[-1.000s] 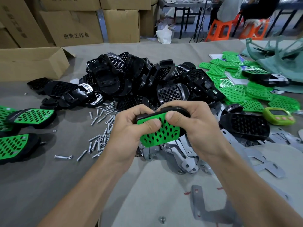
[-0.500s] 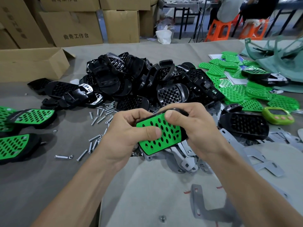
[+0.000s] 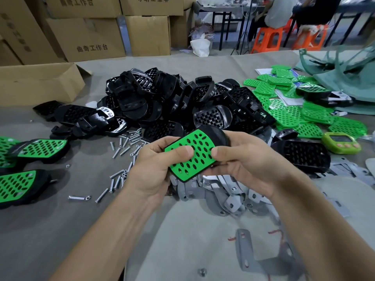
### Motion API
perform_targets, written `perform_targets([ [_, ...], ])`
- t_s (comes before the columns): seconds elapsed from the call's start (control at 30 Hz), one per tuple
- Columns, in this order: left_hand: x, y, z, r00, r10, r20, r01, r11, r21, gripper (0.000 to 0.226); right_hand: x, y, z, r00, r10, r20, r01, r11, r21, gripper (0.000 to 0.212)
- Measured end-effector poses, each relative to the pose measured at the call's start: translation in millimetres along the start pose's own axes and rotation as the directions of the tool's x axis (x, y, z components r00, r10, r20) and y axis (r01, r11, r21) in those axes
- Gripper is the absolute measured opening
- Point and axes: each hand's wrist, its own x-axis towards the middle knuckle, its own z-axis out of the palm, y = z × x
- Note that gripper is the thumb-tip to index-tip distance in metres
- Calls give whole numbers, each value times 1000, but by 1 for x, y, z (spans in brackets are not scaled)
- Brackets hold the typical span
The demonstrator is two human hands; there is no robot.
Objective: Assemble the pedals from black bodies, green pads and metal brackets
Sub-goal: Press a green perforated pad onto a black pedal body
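Gripping the green pad [image 3: 195, 161] on its black body [image 3: 217, 134], left hand [image 3: 154, 169] and right hand [image 3: 247, 165] curl round it, thumbs on top. Screws [image 3: 129, 141] lie to its left.

Stacked cardboard boxes [image 3: 85, 29] behind; orange stools [image 3: 267, 39] beside dark tables [image 3: 221, 15].

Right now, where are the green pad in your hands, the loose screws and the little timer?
green pad [image 3: 199, 147]: head view, holed face.
screws [image 3: 133, 138]: head view, far cluster.
timer [image 3: 343, 139]: head view, its screen.
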Motion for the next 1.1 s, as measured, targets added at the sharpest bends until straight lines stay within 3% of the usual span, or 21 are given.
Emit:
perform_targets([
  [0.07, 0, -1, -1, 1000, 10, -21, -9, 999, 46, 25, 2, 1, 1, 999, -40, -34, 40, 999, -7, 37],
  [0.13, 0, -3, -1, 999, 21, -46, -15, 993, 121, 37, 4, 3, 3, 995, -76, -71, 73, 996, -44, 36],
  [0.23, -1, -6, 1, 994, 108, -35, -92, 951, 295, 18, 5, 4, 6, 988, -111, -110, 98, 988, -117, 38],
  [0.37, 0, -9, 1, 973, 223, -52, -168, 851, 498, 32, 4, 5, 10, 986, -138, -90, 123, 980, -156, 34],
  [0.57, 6, -10, 0, 944, 319, -82, -231, 817, 528, 20, 4, 8, 15, 984, -139, -108, 127, 985, -114, 32],
  [0.77, 4, -15, 2, 899, 356, -254, -228, 878, 421, 22, 10, 14, 22, 988, -89, -123, 89, 996, 2, 44],
  [0.83, 2, -19, 3, 900, 339, -273, -200, 879, 432, 25, 10, 14, 22, 984, -104, -142, 99, 994, -38, 44],
  [0.93, 1, -16, 3, 938, 290, -189, -178, 872, 457, 26, 8, 12, 20, 973, -144, -178, 128, 987, -99, 45],
  [1.07, 4, -6, -8, 985, 171, 28, -163, 858, 487, 9, 6, 8, 15, 956, -168, -240, 150, 985, -91, 44],
  [1.1, 4, -4, -10, 989, 126, 82, -150, 869, 472, 14, 6, 7, 13, 952, -168, -254, 149, 984, -92, 45],
])
